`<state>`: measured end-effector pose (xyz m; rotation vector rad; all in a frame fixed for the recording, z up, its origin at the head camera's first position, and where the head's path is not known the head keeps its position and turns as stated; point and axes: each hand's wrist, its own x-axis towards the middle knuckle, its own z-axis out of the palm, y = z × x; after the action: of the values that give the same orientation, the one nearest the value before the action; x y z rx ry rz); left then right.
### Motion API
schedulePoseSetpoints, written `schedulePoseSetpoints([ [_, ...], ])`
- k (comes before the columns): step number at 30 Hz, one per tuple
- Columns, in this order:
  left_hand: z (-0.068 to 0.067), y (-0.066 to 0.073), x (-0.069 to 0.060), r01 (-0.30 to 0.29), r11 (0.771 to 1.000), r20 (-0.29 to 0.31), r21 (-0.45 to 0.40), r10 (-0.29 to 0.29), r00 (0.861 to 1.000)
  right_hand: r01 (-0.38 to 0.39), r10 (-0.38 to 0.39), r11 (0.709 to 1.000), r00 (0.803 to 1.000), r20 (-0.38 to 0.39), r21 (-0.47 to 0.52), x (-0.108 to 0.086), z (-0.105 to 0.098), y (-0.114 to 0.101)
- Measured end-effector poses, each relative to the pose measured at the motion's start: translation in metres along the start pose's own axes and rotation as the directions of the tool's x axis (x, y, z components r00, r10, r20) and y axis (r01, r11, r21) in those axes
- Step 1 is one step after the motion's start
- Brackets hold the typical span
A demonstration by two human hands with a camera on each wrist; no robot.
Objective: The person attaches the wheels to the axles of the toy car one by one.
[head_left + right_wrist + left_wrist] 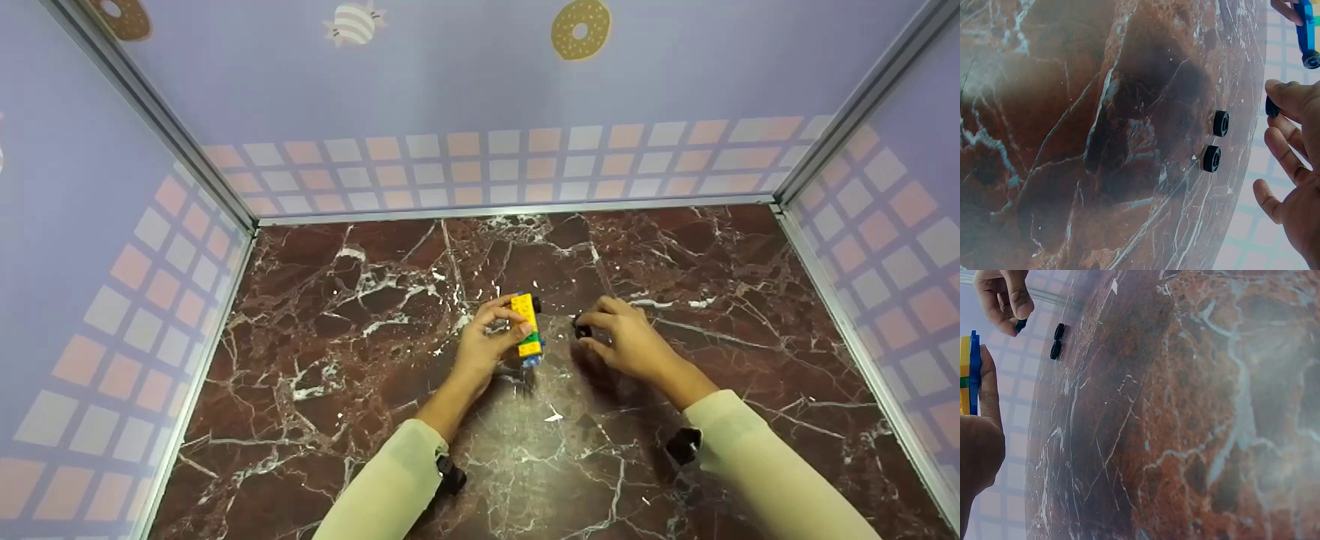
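My left hand grips a toy brick car with a yellow top, a green band and a blue base. A black wheel sits at one end of the car. To the right, a short gap from the car, my right hand pinches a small black wheel between thumb and fingertips. Two more black wheels stand on the tabletop near that hand: one wheel close beside a second wheel. In the head view my right hand hides them.
Under both hands spreads a dark red marbled tabletop with white veins. Purple panels with pink and white squares enclose it: a back wall, a left wall and a right wall. Black wrist cameras hang below both cuffs.
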<state>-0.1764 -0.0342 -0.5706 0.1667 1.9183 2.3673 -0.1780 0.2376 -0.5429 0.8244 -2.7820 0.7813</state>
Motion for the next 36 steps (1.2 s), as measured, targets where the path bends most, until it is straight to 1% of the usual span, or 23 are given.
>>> schedulePoseSetpoints([
  [5, -0.001, -0.001, 0.001, -0.002, 1.000, -0.002, 0.021, 0.002, 1.000, 0.004, -0.004, 1.000, 1.000, 0.000, -0.003, 0.001, 0.001, -0.002],
  [10, -0.002, -0.001, 0.000, -0.005, 1.000, 0.025, 0.024, 0.005, 1.000, 0.001, -0.001, 1.000, 1.000, 0.005, 0.010, 0.002, 0.001, -0.004],
  [15, -0.003, -0.001, -0.001, 0.011, 1.000, 0.068, -0.007, -0.010, 0.998, -0.002, 0.002, 1.000, 1.000, 0.009, 0.017, 0.003, 0.000, -0.007],
  [19, -0.003, -0.001, -0.002, 0.029, 0.999, 0.081, -0.042, -0.025, 0.996, 0.006, -0.006, 1.000, 1.000, -0.002, 0.023, 0.004, -0.001, -0.009],
  [23, -0.003, -0.001, -0.001, 0.036, 0.998, 0.076, -0.047, -0.033, 0.997, 0.017, -0.017, 0.999, 1.000, -0.013, 0.032, 0.005, 0.000, -0.011],
  [29, -0.003, -0.001, -0.001, 0.027, 0.998, 0.060, -0.062, -0.023, 0.998, 0.027, -0.026, 0.999, 1.000, -0.017, 0.047, 0.007, 0.000, -0.015],
  [36, -0.003, 0.000, -0.001, 0.019, 0.997, 0.059, -0.078, -0.014, 0.998, 0.041, -0.040, 0.997, 0.999, -0.017, 0.060, 0.008, 0.000, -0.017],
])
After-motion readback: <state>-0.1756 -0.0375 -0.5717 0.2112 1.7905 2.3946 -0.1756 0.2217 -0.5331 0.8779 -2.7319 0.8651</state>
